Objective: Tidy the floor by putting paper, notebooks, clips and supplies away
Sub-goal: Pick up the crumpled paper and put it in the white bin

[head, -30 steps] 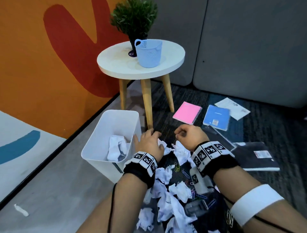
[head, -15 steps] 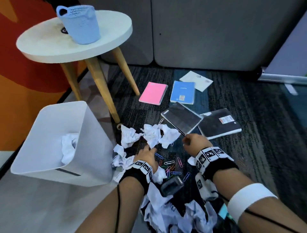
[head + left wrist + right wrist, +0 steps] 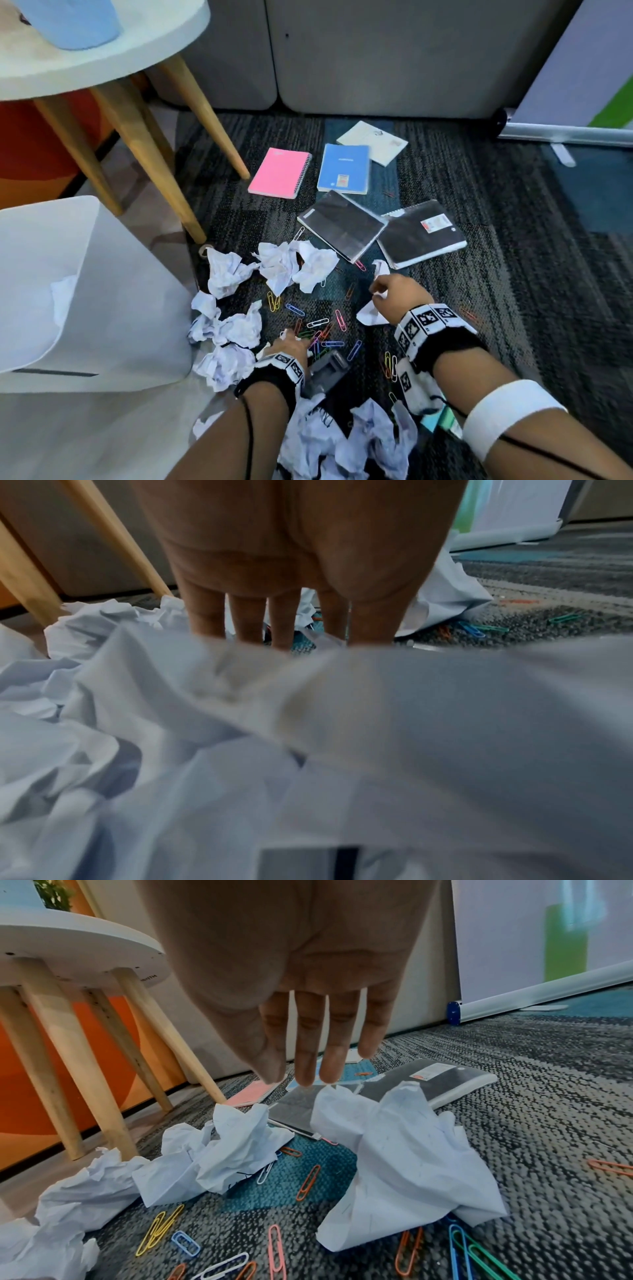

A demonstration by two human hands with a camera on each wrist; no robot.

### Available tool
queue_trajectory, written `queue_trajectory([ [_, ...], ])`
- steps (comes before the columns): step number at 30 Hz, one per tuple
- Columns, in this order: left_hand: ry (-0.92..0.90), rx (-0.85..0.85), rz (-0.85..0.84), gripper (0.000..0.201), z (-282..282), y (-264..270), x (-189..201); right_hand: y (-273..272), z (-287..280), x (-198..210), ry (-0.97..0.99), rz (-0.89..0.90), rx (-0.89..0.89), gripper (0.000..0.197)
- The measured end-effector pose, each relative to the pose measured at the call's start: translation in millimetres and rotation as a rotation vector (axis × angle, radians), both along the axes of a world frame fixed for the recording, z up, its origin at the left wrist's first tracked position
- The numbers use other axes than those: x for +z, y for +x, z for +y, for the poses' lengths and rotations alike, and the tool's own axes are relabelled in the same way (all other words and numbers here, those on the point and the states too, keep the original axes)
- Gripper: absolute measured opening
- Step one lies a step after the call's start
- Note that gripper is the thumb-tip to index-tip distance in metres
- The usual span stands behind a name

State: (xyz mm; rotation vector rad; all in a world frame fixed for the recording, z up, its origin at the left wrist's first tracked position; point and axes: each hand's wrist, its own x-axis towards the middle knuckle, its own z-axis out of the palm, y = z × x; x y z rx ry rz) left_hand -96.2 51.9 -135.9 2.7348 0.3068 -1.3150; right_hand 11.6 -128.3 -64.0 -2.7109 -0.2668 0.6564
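Observation:
Crumpled white paper balls (image 3: 279, 267) and several coloured paper clips (image 3: 317, 323) lie on the dark carpet. My left hand (image 3: 291, 339) reaches down among the clips, its fingers (image 3: 246, 615) straight and their tips hidden behind crumpled paper (image 3: 205, 696). My right hand (image 3: 380, 291) hovers over one crumpled sheet (image 3: 394, 1150), fingers (image 3: 306, 1056) straight, tips just at the sheet's top edge. Beyond lie a pink notebook (image 3: 280, 173), a blue notebook (image 3: 344, 168), two black notebooks (image 3: 342, 224) and a white sheet (image 3: 371, 142).
A white bin (image 3: 102, 308) with paper inside stands at the left. Behind it is a round white table (image 3: 137, 51) on wooden legs (image 3: 150, 161), bearing a light blue basket (image 3: 68, 20). A dark grey stapler-like object (image 3: 329, 370) lies by my left wrist. Grey panels close the back.
The view has swung down and right, away from the bin. Both hands moved back toward me and down to the floor; the right hand's fingers have straightened over a crumpled sheet.

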Motion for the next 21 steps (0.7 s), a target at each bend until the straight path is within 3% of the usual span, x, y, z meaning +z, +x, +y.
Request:
queue_trajectory([
  [4,-0.023,0.048,-0.105,0.058,4.1,-2.5,-1.5,-2.5,0.8,-2.6,0.006,-0.015,0.003,0.026],
  [8,-0.11,0.216,-0.207,0.046,8.0,12.7,8.3,-5.9,8.9,-6.1,0.026,-0.003,0.054,0.025],
  [11,-0.18,0.338,-0.351,0.034,11.2,27.6,24.4,-6.6,16.6,-5.1,0.022,-0.002,0.086,0.025],
  [21,-0.254,0.512,-0.746,0.027,35.2,49.5,100.4,-1.2,39.5,12.0,0.046,-0.086,0.151,0.032],
])
